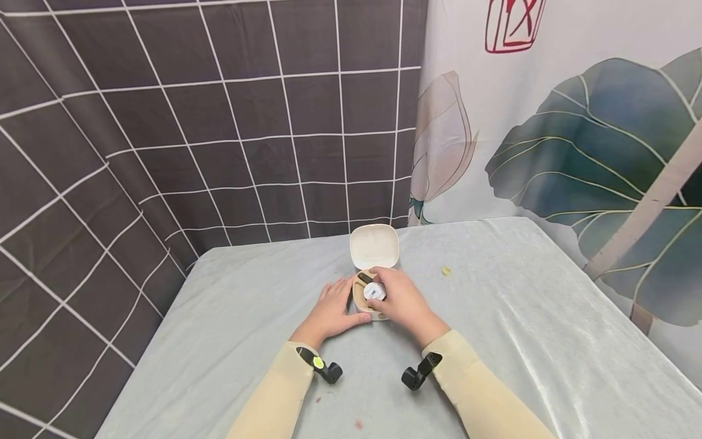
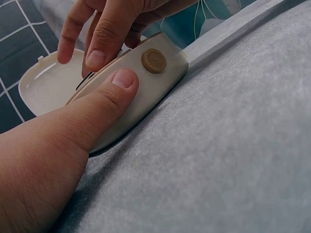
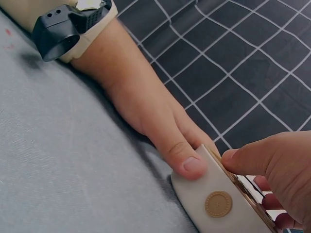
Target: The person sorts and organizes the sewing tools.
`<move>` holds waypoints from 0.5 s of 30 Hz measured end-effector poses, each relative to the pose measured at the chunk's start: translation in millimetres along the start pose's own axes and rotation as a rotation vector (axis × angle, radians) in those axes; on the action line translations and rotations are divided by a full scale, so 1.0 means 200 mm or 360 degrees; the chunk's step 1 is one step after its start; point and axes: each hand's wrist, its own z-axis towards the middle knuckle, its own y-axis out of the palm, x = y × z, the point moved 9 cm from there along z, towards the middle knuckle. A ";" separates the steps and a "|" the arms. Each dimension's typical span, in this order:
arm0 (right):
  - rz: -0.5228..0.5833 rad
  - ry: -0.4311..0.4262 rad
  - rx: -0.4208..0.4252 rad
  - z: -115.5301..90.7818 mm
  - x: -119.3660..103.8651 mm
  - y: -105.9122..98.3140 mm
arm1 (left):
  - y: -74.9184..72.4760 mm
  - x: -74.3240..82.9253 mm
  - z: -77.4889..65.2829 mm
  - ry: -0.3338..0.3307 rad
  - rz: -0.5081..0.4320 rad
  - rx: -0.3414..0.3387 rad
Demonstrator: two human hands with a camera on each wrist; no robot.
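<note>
A small white case (image 1: 375,316) stands on the table with its hinged lid (image 1: 375,246) raised at the back. Its inside is tan, and a tan round button (image 2: 154,60) sits on the front wall. My left hand (image 1: 331,311) holds the case at its left side, the thumb lying along the front wall and the fingers along the side. Over the opening, my right hand (image 1: 403,302) pinches a white round piece (image 1: 375,291) with dark print between thumb and fingers. A dark oblong piece (image 1: 364,278) lies in the case beside it. The right hand hides part of the inside.
A pale grey-blue cloth (image 1: 247,341) covers the table. To the right of the case lies a small yellowish ring-shaped thing (image 1: 446,271). Behind the table hang a dark grid-patterned curtain (image 1: 307,152) and a white curtain with leaf prints (image 1: 592,134).
</note>
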 end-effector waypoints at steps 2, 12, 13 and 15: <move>-0.0013 -0.0012 -0.0001 0.00 -0.01 0.01 | 0.00 0.00 0.00 0.0003 -0.0004 0.0003; -0.0040 0.0029 0.0005 0.00 -0.01 0.03 | 0.00 0.00 0.00 0.0017 0.0001 0.0024; -0.0044 0.0033 0.0007 0.00 -0.02 0.03 | 0.00 0.00 0.00 0.0018 0.0002 0.0025; -0.0050 0.0039 0.0009 0.00 -0.02 0.04 | 0.00 0.00 0.00 0.0016 0.0000 0.0022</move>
